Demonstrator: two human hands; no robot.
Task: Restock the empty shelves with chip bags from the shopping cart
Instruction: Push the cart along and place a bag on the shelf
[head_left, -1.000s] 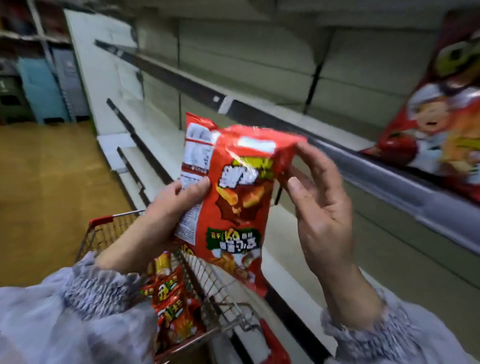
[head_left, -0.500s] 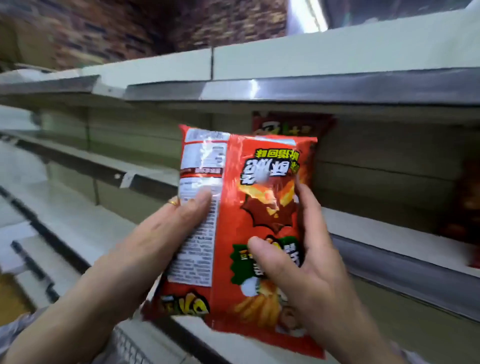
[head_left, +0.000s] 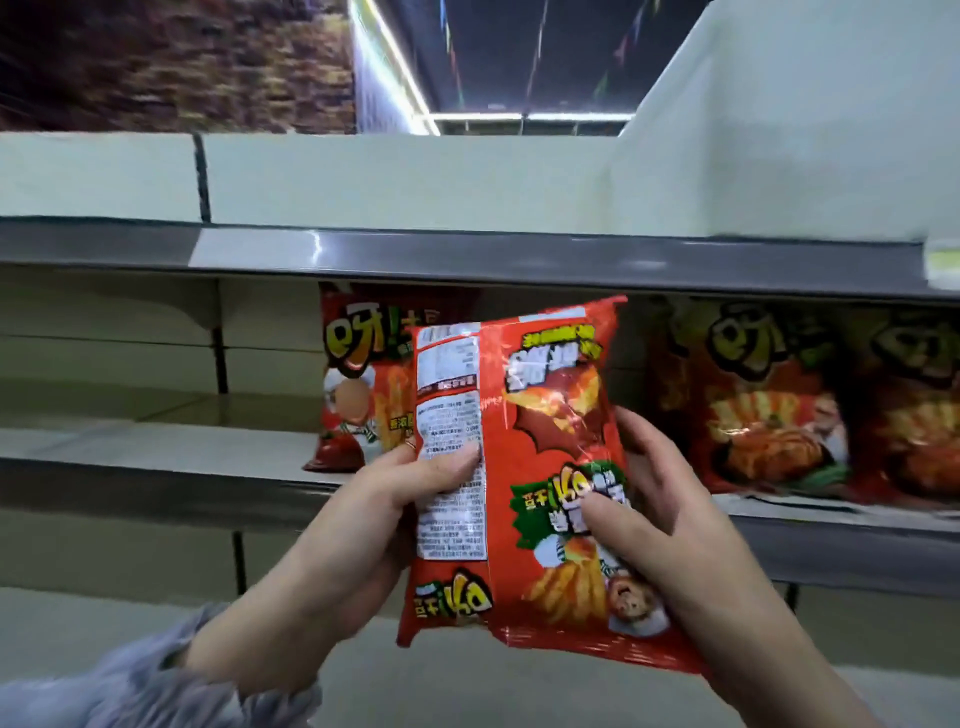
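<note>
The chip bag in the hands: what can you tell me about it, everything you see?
The chip bag is glossy red, foil-like, puffed, with crimped ends. It is held upside down: inverted print, a white label panel, a green banner, pictured crinkle chips. The left hand grips its label side, the right hand the other edge, thumbs in front. It hangs before the shelf.

Both hands, left hand (head_left: 415, 488) and right hand (head_left: 660, 519), grip an upside-down glossy red chip bag (head_left: 524, 467) before a pale metal shelf (head_left: 156, 452) holding matching red bags (head_left: 769, 405).
</note>
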